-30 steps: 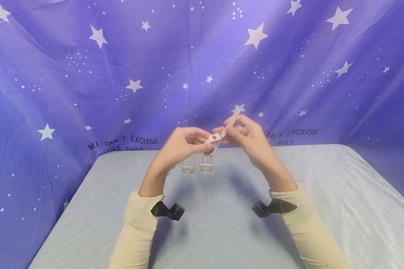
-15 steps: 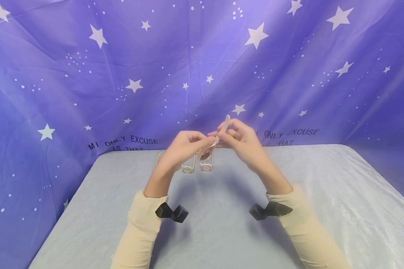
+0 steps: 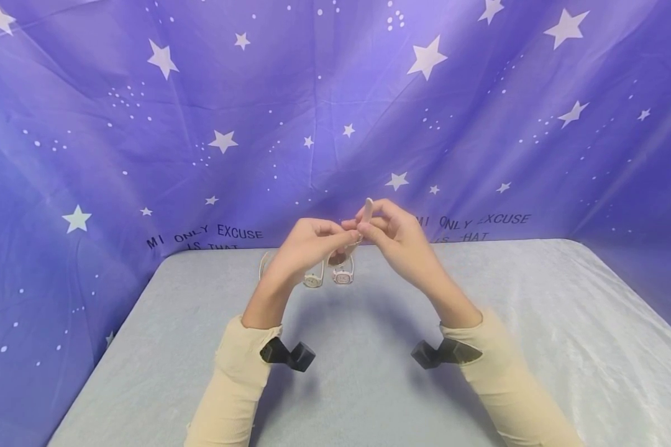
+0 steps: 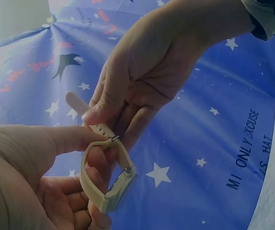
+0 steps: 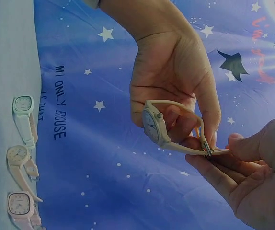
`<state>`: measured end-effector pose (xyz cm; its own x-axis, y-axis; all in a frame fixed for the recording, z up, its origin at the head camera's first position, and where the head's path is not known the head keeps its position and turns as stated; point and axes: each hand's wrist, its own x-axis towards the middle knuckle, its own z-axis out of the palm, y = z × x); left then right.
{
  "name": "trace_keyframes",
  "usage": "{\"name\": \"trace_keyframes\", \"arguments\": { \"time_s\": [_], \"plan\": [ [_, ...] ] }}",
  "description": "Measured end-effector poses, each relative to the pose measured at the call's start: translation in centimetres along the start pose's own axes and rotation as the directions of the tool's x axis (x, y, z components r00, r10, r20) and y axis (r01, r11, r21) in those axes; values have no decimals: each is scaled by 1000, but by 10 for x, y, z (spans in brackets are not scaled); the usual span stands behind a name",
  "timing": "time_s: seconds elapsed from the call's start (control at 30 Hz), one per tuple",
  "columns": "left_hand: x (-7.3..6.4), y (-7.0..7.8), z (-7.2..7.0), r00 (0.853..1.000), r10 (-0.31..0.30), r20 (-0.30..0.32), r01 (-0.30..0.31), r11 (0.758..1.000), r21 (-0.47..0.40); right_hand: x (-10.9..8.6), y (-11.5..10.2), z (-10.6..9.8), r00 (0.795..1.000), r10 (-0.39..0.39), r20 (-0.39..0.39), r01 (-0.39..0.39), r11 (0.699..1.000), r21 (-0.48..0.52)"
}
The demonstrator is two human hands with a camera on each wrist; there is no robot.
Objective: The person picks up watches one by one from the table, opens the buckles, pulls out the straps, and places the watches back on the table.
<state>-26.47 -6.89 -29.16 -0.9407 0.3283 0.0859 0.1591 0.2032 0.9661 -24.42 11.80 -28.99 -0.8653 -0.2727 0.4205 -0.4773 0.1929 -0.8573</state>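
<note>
A cream wristwatch [image 5: 155, 125] is held up in the air between both hands, its strap bent into a loop. Beside the metal buckle [image 4: 114, 139], the left hand [image 3: 313, 248] pinches the strap with its thumb, and its other fingers lie inside the loop. The right hand [image 3: 397, 236] pinches the holed strap end [image 4: 76, 103] between thumb and fingers. That strap passes through the buckle, its tip sticking out past the right thumb. In the head view, fingers cover most of the watch.
On the pale blue cloth-covered table [image 3: 363, 385] stand a mint square watch [image 5: 23, 104], a cream round watch [image 5: 17, 154] and a pink square watch [image 5: 20, 203]. A purple star-printed curtain [image 3: 335, 93] hangs behind the table. Each sleeve carries a black wrist camera [image 3: 299, 356].
The hands have drawn closer together, the right one moving left and slightly down. Less strap shows above the right hand, and the watch has turned more out of sight.
</note>
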Motion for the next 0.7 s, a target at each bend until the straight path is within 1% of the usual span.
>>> {"name": "trace_keyframes", "arguments": {
  "time_s": [0.23, 0.33, 0.47, 0.57, 0.7],
  "plan": [
    [0, 2, 0, 1000, 1, 0, -1, 1000, -23, -1, 0, 1, 1000, -20, -17, 20, 1000, 6],
    [1, 2, 1, 1000, 9, 11, -9, 999, -45, 0, 1, 1, 999, -25, -36, 26, 999, 23],
    [2, 0, 1, 999, 27, 32, -25, 996, -80, 0, 1, 0, 998, -8, -68, 13, 997, 73],
    [2, -1, 1, 999, 36, 38, -33, 996, -78, 1, 1, 1, 997, 12, -82, -3, 994, 110],
    [2, -1, 1, 998, 45, 46, -42, 997, -68, 1, 1, 0, 996, 25, -90, -13, 991, 130]
  ]
}}
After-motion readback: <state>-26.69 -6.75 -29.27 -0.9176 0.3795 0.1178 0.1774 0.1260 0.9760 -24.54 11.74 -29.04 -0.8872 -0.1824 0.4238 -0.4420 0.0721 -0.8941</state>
